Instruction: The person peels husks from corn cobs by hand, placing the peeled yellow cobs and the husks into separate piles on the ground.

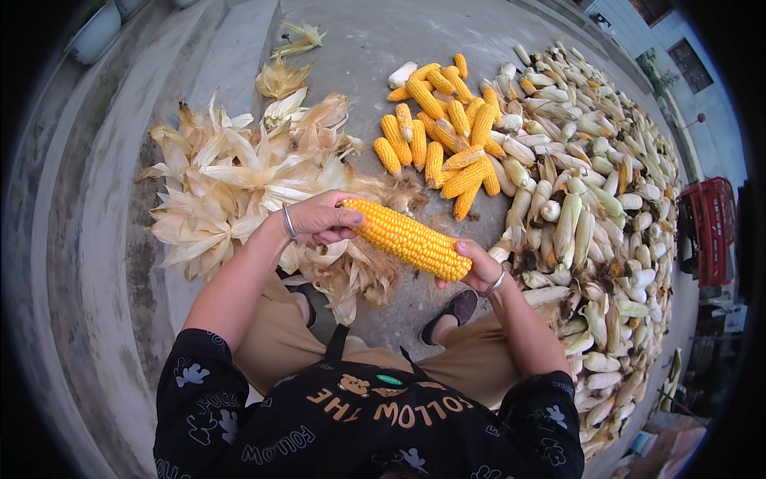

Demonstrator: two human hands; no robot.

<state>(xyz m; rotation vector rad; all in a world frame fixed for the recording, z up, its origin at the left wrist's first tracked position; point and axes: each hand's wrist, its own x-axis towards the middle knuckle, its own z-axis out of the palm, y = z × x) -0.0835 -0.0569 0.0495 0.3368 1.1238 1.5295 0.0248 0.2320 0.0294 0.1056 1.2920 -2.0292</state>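
Observation:
Between my two hands I hold a bare ear of yellow corn (407, 239), its husk off and its kernels showing along the whole side that faces me. My left hand (326, 218) grips the upper left end, with the thumb against the tip. Around the lower right end closes my right hand (476, 266), its fingers partly hidden beneath the ear. Below and left of the ear lies a heap of loose dry husks (239, 179). Beyond the ear, several husked yellow corn ears (449, 132) are piled on the concrete ground.
A large mound of corn ears in their husks (598, 179) spreads along the right side. Concrete steps (108, 209) rise on the left, with a white basin (96, 36) at the top. A red vehicle (709, 233) stands at the far right. My shoes (452, 311) rest close below the ear.

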